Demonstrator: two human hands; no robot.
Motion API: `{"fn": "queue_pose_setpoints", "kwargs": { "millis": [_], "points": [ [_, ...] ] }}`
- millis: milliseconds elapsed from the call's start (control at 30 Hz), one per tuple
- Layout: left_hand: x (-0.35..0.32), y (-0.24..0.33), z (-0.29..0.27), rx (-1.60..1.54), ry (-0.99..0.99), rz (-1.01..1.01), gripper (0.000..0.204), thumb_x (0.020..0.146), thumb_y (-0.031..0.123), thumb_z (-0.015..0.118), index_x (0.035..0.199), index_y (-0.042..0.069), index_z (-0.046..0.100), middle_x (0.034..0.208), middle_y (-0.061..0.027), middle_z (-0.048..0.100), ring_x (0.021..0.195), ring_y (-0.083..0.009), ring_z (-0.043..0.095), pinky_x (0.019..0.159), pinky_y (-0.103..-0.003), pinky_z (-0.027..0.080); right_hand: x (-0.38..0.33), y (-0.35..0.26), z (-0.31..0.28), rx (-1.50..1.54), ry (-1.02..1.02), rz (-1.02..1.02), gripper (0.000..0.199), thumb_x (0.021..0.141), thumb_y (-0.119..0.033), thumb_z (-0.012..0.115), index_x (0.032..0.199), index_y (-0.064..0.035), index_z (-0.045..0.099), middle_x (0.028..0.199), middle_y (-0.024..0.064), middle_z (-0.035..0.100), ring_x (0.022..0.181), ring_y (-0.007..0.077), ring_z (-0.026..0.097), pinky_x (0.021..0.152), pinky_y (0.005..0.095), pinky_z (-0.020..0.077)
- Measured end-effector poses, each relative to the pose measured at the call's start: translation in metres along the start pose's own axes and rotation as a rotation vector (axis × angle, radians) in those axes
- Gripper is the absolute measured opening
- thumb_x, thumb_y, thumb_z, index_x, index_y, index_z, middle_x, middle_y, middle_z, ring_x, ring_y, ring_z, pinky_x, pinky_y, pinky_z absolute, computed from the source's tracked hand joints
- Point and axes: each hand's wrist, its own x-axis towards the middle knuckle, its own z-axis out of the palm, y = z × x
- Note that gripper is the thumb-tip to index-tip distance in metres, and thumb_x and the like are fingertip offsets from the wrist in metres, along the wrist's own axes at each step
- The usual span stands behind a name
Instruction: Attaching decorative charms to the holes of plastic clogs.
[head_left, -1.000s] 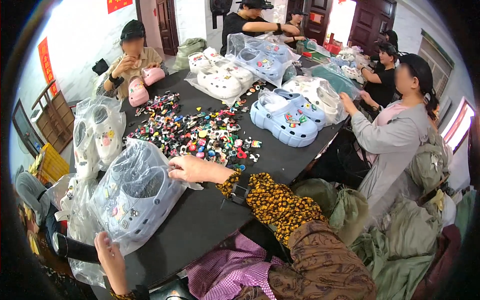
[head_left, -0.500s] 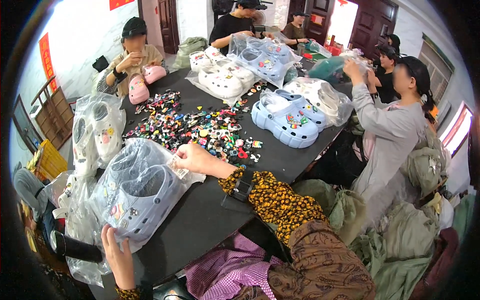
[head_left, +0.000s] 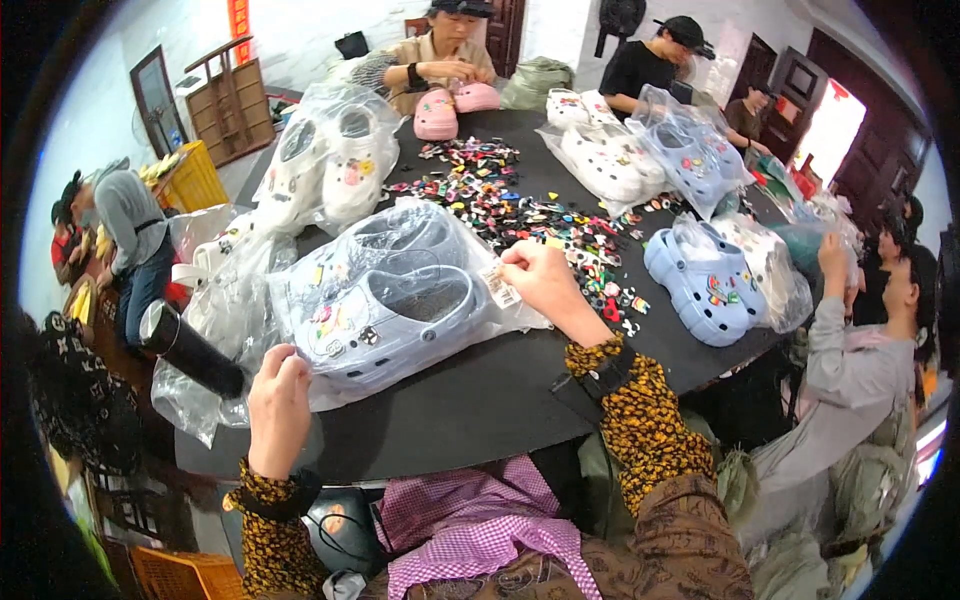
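A pair of light blue clogs point(head_left: 375, 315) with colourful charms lies in a clear plastic bag point(head_left: 430, 215) on the table in front of me. My right hand point(head_left: 545, 285) pinches the bag's right end, beside a small printed label point(head_left: 500, 287). At the bag's lower left corner, my left hand point(head_left: 278, 408) is closed, with thumb and fingertips together on the plastic. Behind this bag, white clogs point(head_left: 355, 165) stand in another clear bag. A black cylinder point(head_left: 190, 350), perhaps a flask, leans just left of my left hand.
Loose shoe charms point(head_left: 490, 195) are heaped across the dark table point(head_left: 450, 425). Unbagged light blue clogs point(head_left: 705, 285) sit to the right, with bagged pairs beyond. Pink clogs point(head_left: 436, 115) are before a person at the far side. Other people work along the right edge.
My view has swung left, so the scene sits further right. My left hand's spread fingers have drawn together at the bag's corner. The right hand keeps its pinch at the label end.
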Motion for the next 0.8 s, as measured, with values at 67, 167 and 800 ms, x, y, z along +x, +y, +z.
{"fn": "queue_pose_setpoints", "kwargs": {
  "millis": [67,167,800],
  "points": [
    [-0.001,-0.003,-0.007,0.000,0.026,-0.034,0.008,0.082,-0.002,0.060,0.088,0.002,0.055,0.103,-0.0149,0.059,0.089,-0.0374,0.059,0.075,-0.041,0.048,-0.003,-0.010,-0.005,0.194,-0.073,0.128,0.012,0.078,-0.008,0.067,0.084,0.0020,0.068,0.076,0.0113,0.069,0.065,0.0137,0.065,0.061,0.0280,0.0507],
    [-0.006,-0.019,-0.013,-0.014,0.091,-0.031,0.009,0.082,-0.003,0.059,0.087,0.002,0.053,0.097,-0.0147,0.058,0.086,-0.0364,0.059,0.073,-0.039,0.048,-0.019,-0.040,-0.014,0.367,-0.163,0.192,0.011,0.081,-0.006,0.068,0.086,0.0040,0.067,0.076,0.0062,0.069,0.067,0.0081,0.062,0.060,0.0237,0.0497],
    [-0.014,0.071,0.004,-0.076,0.034,0.238,0.035,0.077,-0.004,0.067,0.110,0.000,0.057,0.125,-0.0198,0.055,0.113,-0.0370,0.054,0.096,-0.043,0.043,-0.021,0.013,0.014,0.240,-0.275,0.171,0.033,0.093,-0.019,0.057,0.117,0.0040,0.057,0.083,0.0033,0.061,0.062,0.0080,0.055,0.053,0.0235,0.0473]
  ]
}}
